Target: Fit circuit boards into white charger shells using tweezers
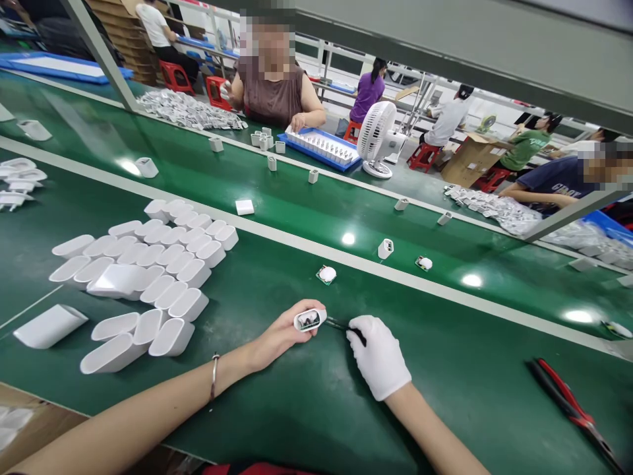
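My bare left hand [284, 336] is wrapped around a white oval plastic housing [323, 316], its open end facing me and electronic parts showing inside. In a white glove, my right hand [380, 359] grips dark tweezers [337, 322], whose tips reach the right edge of the housing. Whether the tips touch it I cannot tell. Just beyond the housing, a small green circuit board with a round white part [327, 274] lies on the green bench [306, 402]. To the left stand many empty white oval housings [171, 254] in close rows, a few of them lying on their sides.
Red-handled pliers [564, 392] lie at the right. Past a pale rail [395, 274], a green strip carries scattered housings [385, 249] and another board [424, 263]. Across it, a co-worker [277, 92] touches a blue tray [321, 148] beside a white fan [378, 135].
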A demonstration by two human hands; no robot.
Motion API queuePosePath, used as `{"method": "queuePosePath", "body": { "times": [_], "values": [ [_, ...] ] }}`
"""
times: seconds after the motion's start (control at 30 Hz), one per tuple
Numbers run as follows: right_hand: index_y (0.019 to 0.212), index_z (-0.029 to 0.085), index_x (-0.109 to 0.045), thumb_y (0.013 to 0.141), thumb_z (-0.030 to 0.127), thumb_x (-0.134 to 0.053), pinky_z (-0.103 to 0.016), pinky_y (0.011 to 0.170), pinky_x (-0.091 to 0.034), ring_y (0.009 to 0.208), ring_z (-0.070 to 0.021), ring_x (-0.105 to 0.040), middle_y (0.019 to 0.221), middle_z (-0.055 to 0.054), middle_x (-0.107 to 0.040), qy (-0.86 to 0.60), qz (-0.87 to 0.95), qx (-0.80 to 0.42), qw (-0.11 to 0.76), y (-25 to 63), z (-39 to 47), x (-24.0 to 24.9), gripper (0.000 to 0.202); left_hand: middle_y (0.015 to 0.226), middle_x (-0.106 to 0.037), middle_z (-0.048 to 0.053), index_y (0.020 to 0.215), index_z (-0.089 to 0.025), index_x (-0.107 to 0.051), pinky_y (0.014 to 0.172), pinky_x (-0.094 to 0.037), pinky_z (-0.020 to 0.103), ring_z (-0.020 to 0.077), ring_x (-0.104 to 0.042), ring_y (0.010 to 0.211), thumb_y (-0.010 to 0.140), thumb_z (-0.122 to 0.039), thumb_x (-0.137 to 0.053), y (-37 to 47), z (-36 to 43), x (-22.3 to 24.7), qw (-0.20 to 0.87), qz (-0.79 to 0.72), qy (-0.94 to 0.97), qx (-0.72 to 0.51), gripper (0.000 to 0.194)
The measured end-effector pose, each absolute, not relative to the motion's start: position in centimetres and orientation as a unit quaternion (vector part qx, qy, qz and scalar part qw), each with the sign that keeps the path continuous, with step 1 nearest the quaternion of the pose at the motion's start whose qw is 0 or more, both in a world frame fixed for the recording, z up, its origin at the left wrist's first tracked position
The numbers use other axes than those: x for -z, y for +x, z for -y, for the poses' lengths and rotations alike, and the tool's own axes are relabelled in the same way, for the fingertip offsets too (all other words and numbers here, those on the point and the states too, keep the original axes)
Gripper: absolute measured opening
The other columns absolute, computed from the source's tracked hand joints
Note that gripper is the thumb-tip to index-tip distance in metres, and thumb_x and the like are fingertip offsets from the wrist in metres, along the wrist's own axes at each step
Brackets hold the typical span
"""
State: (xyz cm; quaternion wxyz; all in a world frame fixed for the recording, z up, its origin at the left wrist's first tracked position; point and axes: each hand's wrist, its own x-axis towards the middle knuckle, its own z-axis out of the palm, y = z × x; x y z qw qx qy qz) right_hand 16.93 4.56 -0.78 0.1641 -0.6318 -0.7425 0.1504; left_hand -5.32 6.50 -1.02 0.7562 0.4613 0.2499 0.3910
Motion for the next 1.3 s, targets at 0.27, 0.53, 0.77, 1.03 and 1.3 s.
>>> {"method": "queuePosePath", "body": {
  "times": [0.27, 0.53, 0.77, 1.03, 1.3],
  "values": [
    [0.096, 0.023, -0.064, 0.083, 0.018, -0.049, -0.037, 0.084, -0.045, 0.101, -0.0233, -0.054, 0.110, -0.006, -0.060, -0.617, 0.758, -0.046, 0.207, 15.7, -3.6, 2.8, 0.020, 0.122, -0.056, 0.018, 0.126, -0.014, -0.052, 0.050, -0.043, 0.014, 0.0039, -0.046, 0.054, 0.091, -0.034, -0.047, -6.7, -6.7, -1.8, 0.918, -0.126, 0.107, -0.361, 0.040],
    [0.094, 0.026, -0.065, 0.081, 0.019, -0.051, -0.039, 0.077, -0.047, 0.098, -0.0253, -0.055, 0.112, -0.004, -0.060, -0.625, 0.750, -0.050, 0.212, 15.5, -3.4, 3.3, 0.020, 0.132, -0.047, 0.022, 0.143, -0.013, -0.023, 0.043, -0.044, 0.003, 0.0005, -0.052, 0.049, 0.099, -0.027, -0.025, -7.6, -7.1, -2.6, 0.894, -0.092, -0.006, -0.439, 0.046],
    [0.092, 0.024, -0.064, 0.081, 0.015, -0.049, -0.040, 0.081, -0.046, 0.099, -0.0247, -0.055, 0.111, -0.004, -0.061, -0.609, 0.758, -0.027, 0.231, 15.3, -3.5, 3.1, 0.021, 0.128, -0.052, 0.020, 0.143, -0.015, -0.020, 0.042, -0.044, 0.001, -0.0003, -0.055, 0.048, 0.099, -0.027, -0.023, -7.8, -7.2, -2.6, 0.890, -0.051, -0.035, -0.452, 0.045],
    [0.133, 0.021, -0.038, 0.081, 0.031, -0.055, -0.040, 0.088, -0.046, 0.117, -0.0270, -0.046, 0.137, -0.013, -0.039, -0.508, 0.782, -0.097, 0.347, 13.9, -2.7, -0.4, 0.055, 0.132, -0.048, 0.019, 0.137, -0.016, -0.038, 0.055, -0.050, 0.021, 0.0089, -0.057, 0.063, 0.090, -0.029, -0.051, -5.4, -6.6, -2.5, 0.765, -0.308, 0.262, -0.501, 0.050],
    [0.093, 0.024, -0.061, 0.074, 0.029, -0.060, -0.022, 0.058, -0.045, 0.065, -0.0122, -0.057, 0.083, 0.002, -0.062, -0.519, 0.731, -0.315, 0.312, 11.1, -7.8, -1.7, 0.020, 0.074, -0.063, 0.006, 0.143, -0.018, -0.025, 0.064, -0.047, 0.028, 0.0165, -0.056, 0.065, 0.089, -0.044, -0.046, -4.8, -4.7, -2.3, 0.641, -0.463, 0.466, -0.396, 0.063]
  ]
}}
